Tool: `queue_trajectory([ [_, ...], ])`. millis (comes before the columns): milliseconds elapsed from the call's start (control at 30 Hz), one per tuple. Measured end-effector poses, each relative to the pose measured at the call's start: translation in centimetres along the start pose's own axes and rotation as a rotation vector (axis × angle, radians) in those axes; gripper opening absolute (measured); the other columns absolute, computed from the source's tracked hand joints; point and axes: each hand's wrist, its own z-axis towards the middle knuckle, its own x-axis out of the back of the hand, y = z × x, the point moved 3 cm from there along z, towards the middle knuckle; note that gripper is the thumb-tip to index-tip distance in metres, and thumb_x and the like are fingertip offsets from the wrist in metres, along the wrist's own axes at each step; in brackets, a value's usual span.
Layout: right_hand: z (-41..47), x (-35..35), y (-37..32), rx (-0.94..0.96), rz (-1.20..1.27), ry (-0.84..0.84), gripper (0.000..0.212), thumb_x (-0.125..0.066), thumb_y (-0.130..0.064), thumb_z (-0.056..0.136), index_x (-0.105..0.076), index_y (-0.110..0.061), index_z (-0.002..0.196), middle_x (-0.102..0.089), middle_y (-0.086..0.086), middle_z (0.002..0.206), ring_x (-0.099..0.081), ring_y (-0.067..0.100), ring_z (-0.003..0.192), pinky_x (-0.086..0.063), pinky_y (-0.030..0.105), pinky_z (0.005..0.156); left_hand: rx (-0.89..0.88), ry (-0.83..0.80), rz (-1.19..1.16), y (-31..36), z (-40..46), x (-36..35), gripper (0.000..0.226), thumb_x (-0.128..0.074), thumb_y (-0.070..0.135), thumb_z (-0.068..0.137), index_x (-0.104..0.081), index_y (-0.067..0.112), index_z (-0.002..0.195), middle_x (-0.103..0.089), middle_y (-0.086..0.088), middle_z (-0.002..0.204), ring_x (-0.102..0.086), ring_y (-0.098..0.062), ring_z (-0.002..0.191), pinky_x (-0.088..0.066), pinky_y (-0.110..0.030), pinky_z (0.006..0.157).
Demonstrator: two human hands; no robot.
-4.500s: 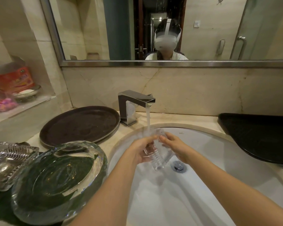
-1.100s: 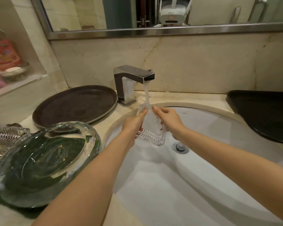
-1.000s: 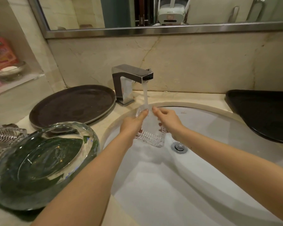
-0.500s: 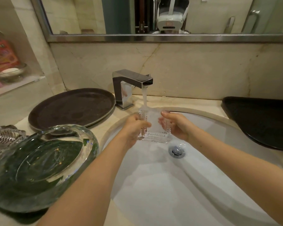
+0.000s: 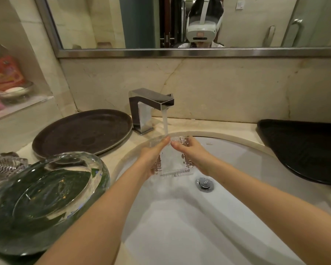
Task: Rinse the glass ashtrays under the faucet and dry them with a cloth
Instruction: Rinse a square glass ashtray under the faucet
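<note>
A small square cut-glass ashtray [image 5: 172, 163] is held tilted on edge over the white sink [image 5: 246, 163], right under the running stream from the chrome faucet [image 5: 151, 104]. My left hand [image 5: 153, 157] grips its left side and my right hand [image 5: 191, 153] grips its right side, fingertips nearly meeting at its top edge. A large round glass ashtray [image 5: 46, 194] lies on a dark green cloth [image 5: 0, 243] at the left. Another ribbed glass ashtray [image 5: 2, 167] sits behind it at the left edge.
A round dark brown tray [image 5: 80, 132] rests on the counter left of the faucet. A black tray [image 5: 302, 148] lies at the right of the sink. The drain plug [image 5: 204, 183] sits below my right hand. A wall niche [image 5: 10, 92] holds a soap dish and packets.
Both hands turned the small ashtray under the stream, tipping it from leaning sideways to standing more upright, and moved their fingertips up to its top edge. Water keeps running.
</note>
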Motion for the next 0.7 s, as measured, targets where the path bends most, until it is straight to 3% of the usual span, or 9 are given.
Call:
queue_trajectory([
  [67,0.0,0.0,0.2,0.022,-0.002,0.005,0.064,-0.058,-0.04,0.088,-0.031,-0.011,0.138,-0.045,0.007,0.135,-0.049,0.022,0.114,-0.039,0.03,0.08,-0.053,-0.013,-0.068,0.3,0.2,-0.1,0.063,-0.066,0.049,0.079,-0.05,0.016,0.13,-0.055,-0.019,0.127,-0.053,-0.032,0.117,-0.046,-0.04,0.092],
  [167,0.1,0.0,-0.2,0.039,-0.023,0.045,0.047,-0.043,-0.035,0.097,-0.036,-0.009,0.135,-0.05,0.004,0.111,-0.05,0.012,0.085,-0.039,0.027,0.074,-0.115,-0.035,-0.173,0.7,0.6,-0.4,0.034,-0.058,0.028,0.091,-0.053,0.01,0.119,-0.063,-0.016,0.116,-0.06,-0.03,0.105,-0.048,-0.042,0.093],
  [267,0.6,0.8,-0.4,0.047,0.059,0.08,0.039,-0.034,-0.028,0.101,-0.044,-0.004,0.131,-0.053,0.005,0.095,-0.049,0.015,0.078,-0.038,0.027,0.072,-0.165,-0.07,-0.164,1.1,0.2,-0.8,0.028,-0.044,0.025,0.098,-0.052,0.004,0.115,-0.061,-0.017,0.101,-0.059,-0.027,0.091,-0.047,-0.038,0.083],
  [400,1.0,1.0,0.1,0.014,0.106,0.102,0.041,-0.03,-0.028,0.102,-0.041,-0.008,0.136,-0.053,0.011,0.11,-0.049,0.014,0.081,-0.035,0.025,0.068,-0.162,-0.11,-0.159,1.0,0.2,-1.0,0.032,-0.03,0.027,0.102,-0.053,0.005,0.1,-0.052,-0.009,0.077,-0.049,-0.02,0.078,-0.04,-0.032,0.077],
  [467,1.3,0.5,0.1,0.031,0.074,0.118,0.044,-0.037,-0.034,0.1,-0.038,-0.011,0.137,-0.053,0.009,0.117,-0.05,0.014,0.086,-0.037,0.028,0.074,-0.162,-0.121,-0.171,1.0,0.1,-0.9,0.031,-0.03,0.026,0.101,-0.054,0.007,0.097,-0.052,-0.005,0.072,-0.048,-0.017,0.074,-0.039,-0.03,0.074],
  [533,1.5,-0.2,0.1,0.034,0.08,0.156,0.05,-0.055,-0.039,0.091,-0.038,-0.013,0.129,-0.053,0.004,0.116,-0.051,0.015,0.094,-0.038,0.029,0.076,-0.185,-0.136,-0.178,1.1,0.0,-0.8,0.026,-0.035,0.021,0.1,-0.056,0.008,0.09,-0.056,0.0,0.066,-0.051,-0.014,0.069,-0.04,-0.027,0.071],
  [600,1.7,-0.6,0.0,0.015,0.113,0.225,0.054,-0.069,-0.037,0.08,-0.04,-0.014,0.119,-0.054,0.001,0.108,-0.052,0.016,0.095,-0.039,0.028,0.075,-0.212,-0.154,-0.155,1.0,-0.2,-0.8,0.021,-0.042,0.018,0.098,-0.061,0.008,0.095,-0.064,-0.002,0.074,-0.056,-0.013,0.071,-0.043,-0.027,0.069],
  [700,2.7,-0.6,-0.4,0.019,0.095,0.294,0.037,-0.067,-0.034,0.081,-0.052,-0.01,0.105,-0.06,0.004,0.092,-0.055,0.018,0.083,-0.041,0.028,0.069,-0.215,-0.123,-0.162,1.0,-0.3,-0.8,0.023,-0.049,0.018,0.095,-0.06,0.006,0.112,-0.065,-0.012,0.098,-0.059,-0.017,0.081,-0.046,-0.029,0.071],
])
